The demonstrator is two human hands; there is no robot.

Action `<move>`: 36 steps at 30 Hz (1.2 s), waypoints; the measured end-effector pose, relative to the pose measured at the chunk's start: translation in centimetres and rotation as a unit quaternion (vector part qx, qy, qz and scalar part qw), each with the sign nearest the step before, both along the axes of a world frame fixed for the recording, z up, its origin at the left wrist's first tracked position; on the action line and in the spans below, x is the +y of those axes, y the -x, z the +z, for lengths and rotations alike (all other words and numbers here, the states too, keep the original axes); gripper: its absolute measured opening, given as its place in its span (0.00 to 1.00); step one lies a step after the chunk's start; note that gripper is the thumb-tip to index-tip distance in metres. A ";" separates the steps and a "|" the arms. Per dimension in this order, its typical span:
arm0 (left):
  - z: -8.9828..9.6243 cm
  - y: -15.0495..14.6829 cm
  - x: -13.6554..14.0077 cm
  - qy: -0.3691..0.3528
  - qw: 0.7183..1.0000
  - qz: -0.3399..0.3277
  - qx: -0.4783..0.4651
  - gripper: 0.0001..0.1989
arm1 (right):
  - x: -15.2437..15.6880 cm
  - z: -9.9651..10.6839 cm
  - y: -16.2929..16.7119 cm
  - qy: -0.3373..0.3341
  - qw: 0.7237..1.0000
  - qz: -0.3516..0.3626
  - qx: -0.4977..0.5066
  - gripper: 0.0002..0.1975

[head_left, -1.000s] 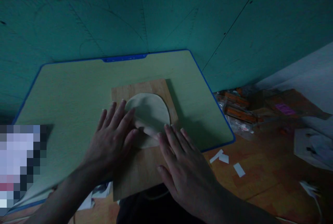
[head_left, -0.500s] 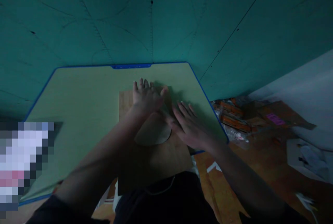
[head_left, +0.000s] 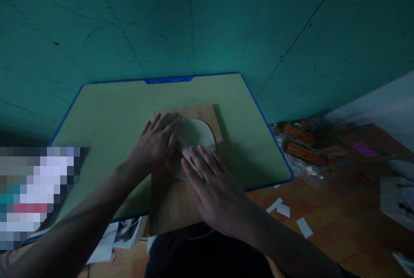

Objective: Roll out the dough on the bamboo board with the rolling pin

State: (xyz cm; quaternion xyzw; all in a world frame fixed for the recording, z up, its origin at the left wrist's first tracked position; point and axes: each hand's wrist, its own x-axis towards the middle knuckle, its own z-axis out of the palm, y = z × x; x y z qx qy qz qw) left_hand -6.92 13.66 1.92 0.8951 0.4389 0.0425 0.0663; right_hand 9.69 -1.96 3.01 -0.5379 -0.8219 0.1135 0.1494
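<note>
A flat, pale round sheet of dough (head_left: pixel 196 131) lies on a wooden board (head_left: pixel 173 207). Across it, slanting between my hands, shows a narrow pale edge like that of a slim rolling pin (head_left: pixel 190 160), mostly hidden. My left hand (head_left: pixel 158 142) rests at the left side of the dough, fingers stretched and palm down. Over the dough's lower right lies my right hand (head_left: pixel 211 183), fingers extended and slightly apart. Both hands look open and pressed down rather than wrapped round anything.
The board sits on a pale table (head_left: pixel 110 114) with a blue rim, against a green wall (head_left: pixel 220 23). A pixelated object (head_left: pixel 35 192) stands at the left. Wrapped wooden pieces (head_left: pixel 304 153), cardboard (head_left: pixel 371 140) and paper scraps (head_left: pixel 304 227) lie on the floor at right.
My hands have drawn back toward me, the left one also leftward. The dough's far part is uncovered now, and the right hand covers its near right part.
</note>
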 end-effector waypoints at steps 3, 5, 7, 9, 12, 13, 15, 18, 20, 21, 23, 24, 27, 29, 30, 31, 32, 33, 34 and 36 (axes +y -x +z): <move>0.5 -1.7 0.7 -0.013 0.999 -0.008 0.041 0.26 | 1.1 -1.0 -2.8 0.003 0.999 -0.045 -0.009 0.32; 1.0 -3.9 1.6 -0.015 0.998 -0.014 0.067 0.25 | 1.9 -1.7 -4.8 0.013 0.996 -0.086 -0.015 0.33; 1.3 -6.5 2.6 -0.010 0.996 -0.020 0.081 0.26 | 2.5 -2.0 -6.5 0.020 0.993 -0.110 -0.022 0.34; 1.4 -8.9 3.3 -0.004 0.996 -0.015 0.084 0.28 | 2.7 -2.0 -7.4 0.023 0.992 -0.120 -0.030 0.32; 1.4 -11.1 3.6 0.003 0.996 0.032 0.083 0.34 | 2.5 -1.7 -7.1 0.047 0.991 -0.123 -0.033 0.31; 1.4 -11.3 3.5 0.003 0.996 0.041 0.082 0.35 | 2.4 -1.6 -6.6 0.060 0.990 -0.125 -0.029 0.31; 1.3 -10.7 3.1 -0.002 0.996 0.037 0.076 0.34 | 2.1 -1.5 -5.3 0.074 0.990 -0.122 -0.015 0.32; 1.1 -7.8 2.3 -0.010 0.998 0.031 0.062 0.30 | 1.5 -1.2 -2.6 0.052 0.992 -0.113 0.022 0.36; 0.8 -5.3 1.9 -0.006 0.998 0.044 0.052 0.28 | 1.0 -0.8 -0.7 0.032 0.994 -0.089 0.048 0.36; 0.6 -3.9 1.6 -0.003 0.998 0.047 0.045 0.28 | 0.7 -0.6 0.2 0.025 0.996 -0.070 0.059 0.36; 0.3 -1.6 1.2 0.008 0.999 0.043 0.027 0.28 | 0.3 0.0 1.5 0.015 0.997 -0.023 0.076 0.35; 0.1 -0.7 1.0 0.014 0.999 0.039 0.018 0.28 | 0.2 0.2 1.8 0.013 0.997 0.000 0.080 0.35; 0.1 -0.1 0.8 0.019 0.999 0.046 0.020 0.28 | 0.2 0.1 1.0 0.009 0.997 0.029 0.078 0.34; 0.3 -1.4 0.9 0.007 0.998 0.052 0.040 0.28 | 0.5 -0.5 -0.9 0.014 0.998 0.006 0.065 0.33; 0.5 -2.5 1.0 0.001 0.997 0.051 0.049 0.27 | 0.6 -1.0 -2.1 0.019 0.998 -0.014 0.057 0.32; 0.6 -3.8 1.1 -0.004 0.997 0.048 0.055 0.27 | 0.7 -1.4 -3.3 0.021 0.998 -0.032 0.049 0.31; 0.7 -5.2 1.3 -0.010 0.997 0.045 0.056 0.26 | 0.7 -1.9 -4.5 0.020 0.998 -0.049 0.042 0.30; 0.8 -6.6 1.5 -0.016 0.998 0.043 0.053 0.25 | 0.7 -2.3 -5.5 0.013 0.997 -0.063 0.038 0.29; 0.8 -7.8 1.7 -0.024 0.998 0.041 0.048 0.25 | 0.6 -2.6 -6.3 0.002 0.997 -0.075 0.035 0.29; 0.7 -9.6 2.0 -0.035 0.998 0.034 0.038 0.26 | 0.3 -3.1 -6.8 -0.018 0.996 -0.085 0.030 0.30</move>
